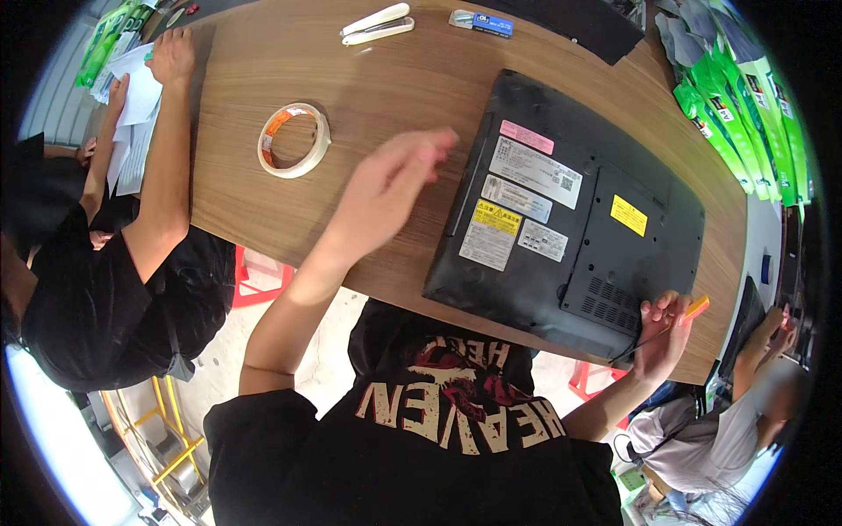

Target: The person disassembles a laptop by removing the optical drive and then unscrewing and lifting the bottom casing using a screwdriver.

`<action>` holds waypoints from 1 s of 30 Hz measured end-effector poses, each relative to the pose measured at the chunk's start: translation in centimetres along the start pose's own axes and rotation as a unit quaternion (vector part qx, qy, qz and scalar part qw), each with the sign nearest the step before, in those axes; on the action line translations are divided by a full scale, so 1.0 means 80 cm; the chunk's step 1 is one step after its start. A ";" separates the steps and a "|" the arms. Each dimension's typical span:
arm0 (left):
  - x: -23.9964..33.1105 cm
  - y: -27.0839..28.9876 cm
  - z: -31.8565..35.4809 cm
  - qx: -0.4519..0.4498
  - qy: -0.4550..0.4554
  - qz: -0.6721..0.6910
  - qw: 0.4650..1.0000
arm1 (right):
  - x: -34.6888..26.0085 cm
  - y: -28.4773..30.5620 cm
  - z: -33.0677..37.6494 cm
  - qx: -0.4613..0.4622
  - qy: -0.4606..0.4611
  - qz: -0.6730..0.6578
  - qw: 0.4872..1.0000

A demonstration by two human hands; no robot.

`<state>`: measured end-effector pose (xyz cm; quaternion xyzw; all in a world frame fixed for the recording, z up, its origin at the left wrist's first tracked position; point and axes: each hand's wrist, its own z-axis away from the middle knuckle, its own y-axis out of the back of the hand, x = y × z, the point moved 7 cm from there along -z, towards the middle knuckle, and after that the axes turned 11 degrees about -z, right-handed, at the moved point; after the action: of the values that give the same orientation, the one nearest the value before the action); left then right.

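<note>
A black laptop (592,267) lies upside down on the wooden table, its underside covered with white, yellow and pink labels. In my right hand (662,337), at its near right edge, is a screwdriver (697,307) with an orange-yellow handle. A thin dark shaft shows on the other side of that hand, pointing left. My left hand (386,188) hovers over the table just left of the laptop, apart from it. Its fingers are stretched to the right and somewhat blurred; I see nothing in them.
A roll of cream tape (295,140) lies left of my left hand. Farther back are a long white tool (377,24) and a small blue-and-clear pack (481,23). Green packages (741,114) stand at right. Co-workers sit at left, with papers (136,114), and at right.
</note>
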<state>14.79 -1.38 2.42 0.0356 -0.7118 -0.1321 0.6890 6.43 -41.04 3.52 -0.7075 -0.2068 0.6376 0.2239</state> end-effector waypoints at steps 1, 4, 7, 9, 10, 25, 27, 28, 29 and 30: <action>0.002 -0.003 0.000 -0.002 -0.002 -0.002 1.000 | 0.001 -0.001 0.000 -0.006 -0.004 -0.006 1.000; 0.018 -0.045 0.007 -0.108 0.025 -0.091 0.990 | 0.002 -0.006 0.001 0.008 -0.002 -0.004 1.000; 0.019 -0.051 0.011 -0.056 0.009 -0.135 0.989 | 0.002 -0.008 0.001 -0.003 0.001 -0.016 1.000; 0.023 -0.016 -0.007 0.055 -0.045 0.007 0.997 | -0.001 -0.004 0.003 0.010 0.008 -0.016 1.000; 0.022 0.007 -0.008 0.171 -0.089 0.152 0.969 | 0.000 -0.007 0.003 0.014 0.008 -0.013 1.000; 0.056 -0.101 -0.032 -0.067 -0.207 -0.302 0.928 | -0.003 -0.020 -0.008 -0.004 0.020 -0.028 0.999; 0.048 -0.100 -0.036 -0.013 -0.134 -0.358 0.924 | -0.013 -0.010 0.001 -0.026 0.004 -0.128 0.991; 0.051 -0.102 -0.035 -0.030 -0.150 -0.362 0.919 | -0.027 -0.002 0.009 0.029 -0.002 -0.124 0.992; 0.061 -0.092 -0.031 0.002 -0.142 -0.352 0.925 | -0.047 0.014 0.016 0.037 0.037 -0.130 0.990; 0.063 -0.089 -0.029 0.026 -0.131 -0.336 0.932 | -0.068 0.032 0.026 0.064 0.089 -0.150 0.983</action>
<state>15.94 -9.76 5.65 0.2730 -0.7454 -0.3404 0.5040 3.81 -46.15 6.25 -0.7065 -0.2486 0.5436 0.3789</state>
